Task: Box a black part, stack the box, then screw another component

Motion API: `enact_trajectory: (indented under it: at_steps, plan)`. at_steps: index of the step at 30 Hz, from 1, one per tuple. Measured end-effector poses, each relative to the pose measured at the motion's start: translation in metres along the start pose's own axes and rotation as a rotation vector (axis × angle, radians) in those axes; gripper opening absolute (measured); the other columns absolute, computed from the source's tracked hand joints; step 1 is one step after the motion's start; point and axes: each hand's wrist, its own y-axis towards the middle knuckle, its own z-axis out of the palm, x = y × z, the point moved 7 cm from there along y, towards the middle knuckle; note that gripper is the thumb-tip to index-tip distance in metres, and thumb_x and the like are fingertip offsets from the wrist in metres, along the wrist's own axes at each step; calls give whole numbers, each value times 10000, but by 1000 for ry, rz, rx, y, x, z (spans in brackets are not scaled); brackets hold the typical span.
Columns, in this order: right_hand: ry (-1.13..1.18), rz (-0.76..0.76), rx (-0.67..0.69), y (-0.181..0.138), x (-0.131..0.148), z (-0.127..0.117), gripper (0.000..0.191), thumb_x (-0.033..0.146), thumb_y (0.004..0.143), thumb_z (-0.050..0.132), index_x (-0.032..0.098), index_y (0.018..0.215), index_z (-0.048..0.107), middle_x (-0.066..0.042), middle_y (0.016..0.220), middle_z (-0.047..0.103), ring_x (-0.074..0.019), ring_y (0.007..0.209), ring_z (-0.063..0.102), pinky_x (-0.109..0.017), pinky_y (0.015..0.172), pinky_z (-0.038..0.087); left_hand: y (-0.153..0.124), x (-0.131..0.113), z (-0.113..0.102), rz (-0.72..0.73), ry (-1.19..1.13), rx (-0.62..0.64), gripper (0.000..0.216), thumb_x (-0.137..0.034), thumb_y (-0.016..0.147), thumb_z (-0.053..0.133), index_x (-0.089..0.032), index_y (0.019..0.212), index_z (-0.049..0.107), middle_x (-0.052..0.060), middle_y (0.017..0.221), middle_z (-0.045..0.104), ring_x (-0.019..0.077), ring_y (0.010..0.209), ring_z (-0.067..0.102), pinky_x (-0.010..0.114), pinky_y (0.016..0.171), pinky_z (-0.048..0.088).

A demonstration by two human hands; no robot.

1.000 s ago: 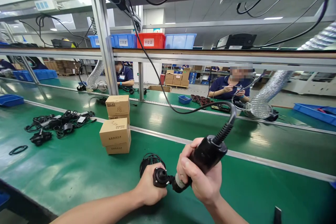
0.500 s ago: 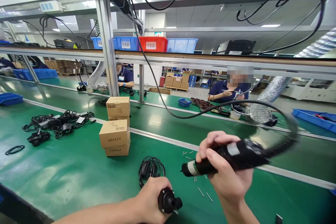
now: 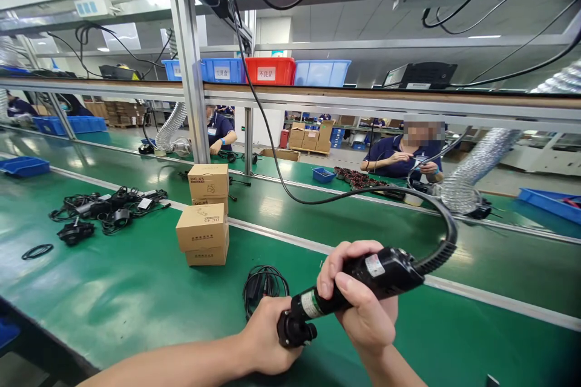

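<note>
Since half a second earlier, you had swung the driver back down, so that its tip met the small black part again instead of hanging clear above it.

Going left to right: at the far left of the frame a tangle of cables [image 3: 106, 208] lay on the green belt [image 3: 113, 296], apart from your work. Right of it stood the stacked boxes [image 3: 205, 217], and below them, near the bottom centre, a coiled black cord [image 3: 264, 285] lay just behind your left hand [image 3: 267, 338]. That hand was closed around the small black part [image 3: 295, 331], holding it low in the frame, above the belt. Your right hand [image 3: 363, 308] was wrapped tight about the black powered driver [image 3: 363, 281], tilted down to the left with its nose on the part. Its cable [image 3: 447, 227] looped up and away at the right, toward the upper centre of the frame. A person [image 3: 402, 154] sat at the far bench at right centre.

What could have gone wrong, as a judgement: the driver met the part at a slant, so the bit could have slipped off and struck your left fingers. With the part held only in the hand, it could also have twisted in your grip. The stiff cable loop could have tugged the driver off line.
</note>
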Motion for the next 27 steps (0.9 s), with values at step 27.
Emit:
enact_trajectory:
  at_steps: [27]
  plan:
    - [-19, 29, 75, -16, -9, 0, 216, 163, 915, 644, 276, 1025, 495, 53, 738, 585, -123, 508, 561, -290, 499, 462, -5, 14, 0, -76, 11, -34, 271, -123, 585, 698, -199, 698, 464, -41, 656, 400, 109, 618, 333, 274, 544, 269]
